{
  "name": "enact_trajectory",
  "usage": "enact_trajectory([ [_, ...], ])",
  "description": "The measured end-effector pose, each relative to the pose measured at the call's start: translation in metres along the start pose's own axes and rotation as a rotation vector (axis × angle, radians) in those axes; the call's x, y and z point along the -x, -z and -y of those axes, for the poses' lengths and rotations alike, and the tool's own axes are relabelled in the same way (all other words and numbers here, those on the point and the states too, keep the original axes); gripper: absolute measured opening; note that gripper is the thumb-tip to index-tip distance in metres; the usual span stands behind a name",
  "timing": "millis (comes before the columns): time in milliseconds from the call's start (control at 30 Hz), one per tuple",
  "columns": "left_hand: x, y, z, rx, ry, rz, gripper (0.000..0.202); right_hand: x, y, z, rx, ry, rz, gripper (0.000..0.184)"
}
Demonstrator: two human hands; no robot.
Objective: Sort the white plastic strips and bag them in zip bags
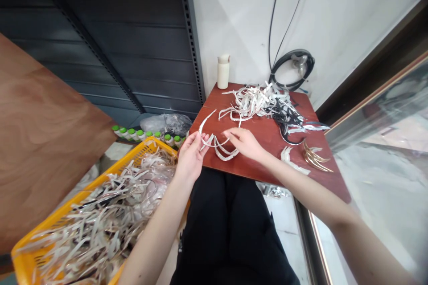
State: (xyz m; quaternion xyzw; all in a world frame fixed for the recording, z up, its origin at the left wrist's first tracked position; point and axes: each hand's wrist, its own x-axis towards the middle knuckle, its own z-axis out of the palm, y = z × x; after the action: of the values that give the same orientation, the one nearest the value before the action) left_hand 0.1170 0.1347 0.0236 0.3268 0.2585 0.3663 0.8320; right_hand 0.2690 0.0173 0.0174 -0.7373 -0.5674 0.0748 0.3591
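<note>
Above the front edge of the reddish-brown table, my left hand (191,153) is closed on a thin white curved strip (207,120), which looks like a headband. Its upper end sticks up past my fingers, and a loop sags towards the right. My right hand (246,143) is pinched near the other end of that loop; the exact contact is too small to make out. Between and below my hands lie a few similar white curved strips (226,156). Farther back is a tangled heap of white strips (256,100), with black strips (284,111) beside it.
A yellow crate (90,181) full of wrapped strips stands at left. On the table (247,167) are a white bottle (223,72), gold curved strips (316,159) and a clear-wrapped bundle (292,160). Coiled black cable (310,64) leans on the wall. Green-capped bottles (140,135) line the shelf base.
</note>
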Motion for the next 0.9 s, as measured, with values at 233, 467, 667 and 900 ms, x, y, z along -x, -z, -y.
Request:
enact_trajectory([
  [233,-0.006,-0.018,0.016,0.147,0.130,-0.022,0.009,-0.007,0.037,0.019,-0.222,0.044,-0.503,0.030],
  [467,-0.009,-0.023,0.050,-0.013,0.013,0.150,0.017,0.001,0.036,0.024,0.083,0.080,-0.112,0.016],
  [667,-0.006,-0.003,0.058,-0.633,-0.254,0.193,0.028,-0.005,0.026,-0.015,-0.086,0.048,0.032,0.014],
  [900,0.032,0.022,0.071,-1.464,-0.688,0.337,0.032,-0.011,0.023,-0.044,0.309,0.200,0.228,0.010],
])
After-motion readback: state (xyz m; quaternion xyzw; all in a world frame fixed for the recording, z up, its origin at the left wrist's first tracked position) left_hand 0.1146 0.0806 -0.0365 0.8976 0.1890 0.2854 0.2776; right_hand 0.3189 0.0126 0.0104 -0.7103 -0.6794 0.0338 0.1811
